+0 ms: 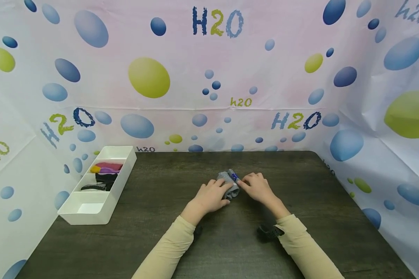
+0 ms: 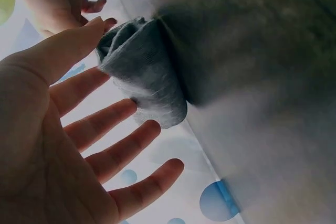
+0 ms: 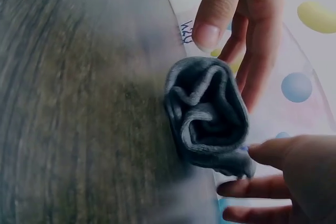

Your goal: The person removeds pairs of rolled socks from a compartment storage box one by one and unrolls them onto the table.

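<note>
A grey sock (image 1: 228,185), rolled into a thick bundle, lies on the dark table with a blue mark on its far right side. Its spiral folds (image 3: 210,108) face the right wrist camera. My left hand (image 1: 211,195) is at the bundle's near left side. In the left wrist view its fingers (image 2: 126,171) are spread and fairly straight, the thumb and index tips close to the sock. On the other side my right hand (image 1: 257,188) pinches the sock's loose end between thumb (image 3: 268,152) and fingers.
A white divided box (image 1: 120,182) stands at the left of the table. Folded red, yellow and purple items (image 1: 106,167) fill one compartment, black and striped ones (image 1: 104,181) another. A spotted backdrop (image 1: 181,128) rises behind the table (image 1: 167,232).
</note>
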### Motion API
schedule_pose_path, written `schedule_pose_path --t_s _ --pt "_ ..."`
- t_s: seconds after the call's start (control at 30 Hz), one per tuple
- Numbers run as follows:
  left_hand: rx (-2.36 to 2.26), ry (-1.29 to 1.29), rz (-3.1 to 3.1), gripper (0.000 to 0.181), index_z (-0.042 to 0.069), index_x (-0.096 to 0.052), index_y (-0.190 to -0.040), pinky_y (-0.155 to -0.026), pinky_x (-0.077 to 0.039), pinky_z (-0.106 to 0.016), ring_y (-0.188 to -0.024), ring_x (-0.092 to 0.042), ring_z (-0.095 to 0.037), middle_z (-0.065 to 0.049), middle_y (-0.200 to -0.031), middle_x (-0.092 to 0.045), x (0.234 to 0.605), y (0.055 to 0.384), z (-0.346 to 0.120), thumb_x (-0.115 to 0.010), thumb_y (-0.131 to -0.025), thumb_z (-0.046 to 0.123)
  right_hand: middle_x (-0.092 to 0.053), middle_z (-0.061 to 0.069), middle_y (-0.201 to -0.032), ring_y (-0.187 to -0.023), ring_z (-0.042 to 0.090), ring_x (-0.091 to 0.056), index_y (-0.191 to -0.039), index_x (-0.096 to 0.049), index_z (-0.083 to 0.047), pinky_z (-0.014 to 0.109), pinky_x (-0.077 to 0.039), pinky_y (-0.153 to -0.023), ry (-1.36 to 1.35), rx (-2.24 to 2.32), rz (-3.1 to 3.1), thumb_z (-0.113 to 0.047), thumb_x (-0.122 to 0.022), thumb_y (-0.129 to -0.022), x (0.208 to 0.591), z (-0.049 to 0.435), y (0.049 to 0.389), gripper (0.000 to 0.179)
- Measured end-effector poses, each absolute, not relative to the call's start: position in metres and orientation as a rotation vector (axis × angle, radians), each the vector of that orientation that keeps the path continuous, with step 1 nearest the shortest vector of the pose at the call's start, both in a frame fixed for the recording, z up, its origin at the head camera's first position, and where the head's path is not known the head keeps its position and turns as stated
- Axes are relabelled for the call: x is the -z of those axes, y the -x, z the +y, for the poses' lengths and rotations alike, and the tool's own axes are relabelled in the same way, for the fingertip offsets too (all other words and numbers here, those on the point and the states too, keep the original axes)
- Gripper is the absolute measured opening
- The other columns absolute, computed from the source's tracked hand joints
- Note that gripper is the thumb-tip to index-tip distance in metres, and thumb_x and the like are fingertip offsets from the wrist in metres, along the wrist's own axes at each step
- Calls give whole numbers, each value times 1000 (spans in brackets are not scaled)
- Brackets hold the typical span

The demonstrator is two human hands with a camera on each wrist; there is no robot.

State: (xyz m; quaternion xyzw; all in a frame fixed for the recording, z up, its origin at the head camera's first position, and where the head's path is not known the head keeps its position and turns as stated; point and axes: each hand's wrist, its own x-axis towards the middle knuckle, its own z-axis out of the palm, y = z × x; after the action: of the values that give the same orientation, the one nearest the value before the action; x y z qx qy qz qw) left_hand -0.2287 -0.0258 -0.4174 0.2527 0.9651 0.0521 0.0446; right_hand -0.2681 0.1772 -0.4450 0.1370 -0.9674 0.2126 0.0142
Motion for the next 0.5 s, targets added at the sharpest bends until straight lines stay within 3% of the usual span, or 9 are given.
schedule_pose_path --t_s 0.23,0.5 --pt "-134 -764 2919 61 34 -37 -150 -99 -46 -55 -137 -43 -31 -2 -158 -34 422 229 -19 -60 -94 45 -58 20 -128 -122 43 -44 -116 -65 -9 62 -38 -96 -354 -591 -3009 -36 -55 -99 445 180 270 34" --pt "-143 -733 2869 58 35 -41 -147 -101 -44 -55 -138 -42 -31 -1 -160 -30 424 228 -14 -60 -94 46 -54 19 -133 -125 43 -42 -130 -61 -13 63 -37 -96 -545 -600 -2909 -22 -64 -94 450 186 274 36"
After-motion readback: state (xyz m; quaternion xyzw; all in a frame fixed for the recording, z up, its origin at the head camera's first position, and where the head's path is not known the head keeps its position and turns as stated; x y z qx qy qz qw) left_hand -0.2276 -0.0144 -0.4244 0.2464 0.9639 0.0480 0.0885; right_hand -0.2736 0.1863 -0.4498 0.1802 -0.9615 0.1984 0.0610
